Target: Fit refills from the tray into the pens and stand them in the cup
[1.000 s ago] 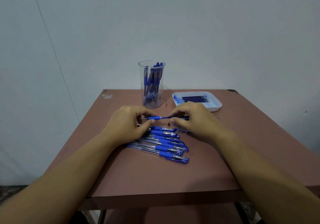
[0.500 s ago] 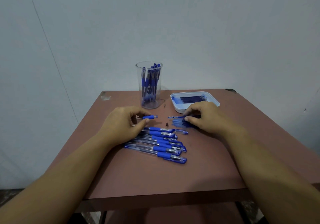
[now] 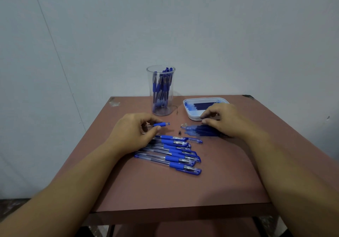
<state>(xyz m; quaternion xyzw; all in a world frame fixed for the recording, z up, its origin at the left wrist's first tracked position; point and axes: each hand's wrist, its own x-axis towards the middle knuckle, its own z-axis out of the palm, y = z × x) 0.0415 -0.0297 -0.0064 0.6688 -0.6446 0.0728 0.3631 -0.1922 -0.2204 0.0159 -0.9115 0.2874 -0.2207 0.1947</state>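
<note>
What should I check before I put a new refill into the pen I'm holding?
1. Pen barrel gripped by left hand: ok.
2. Metal tip off the barrel: ok, it lies on the table.
3. Refills left in the tray: ok.
4. Right hand free to pick one: cannot tell; its fingers curl over the loose pile beside the tray.
5. Room in the cup: ok, it looks only partly filled.

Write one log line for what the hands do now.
left hand: holds pen barrel | right hand: at loose refills | metal tip: on table
</note>
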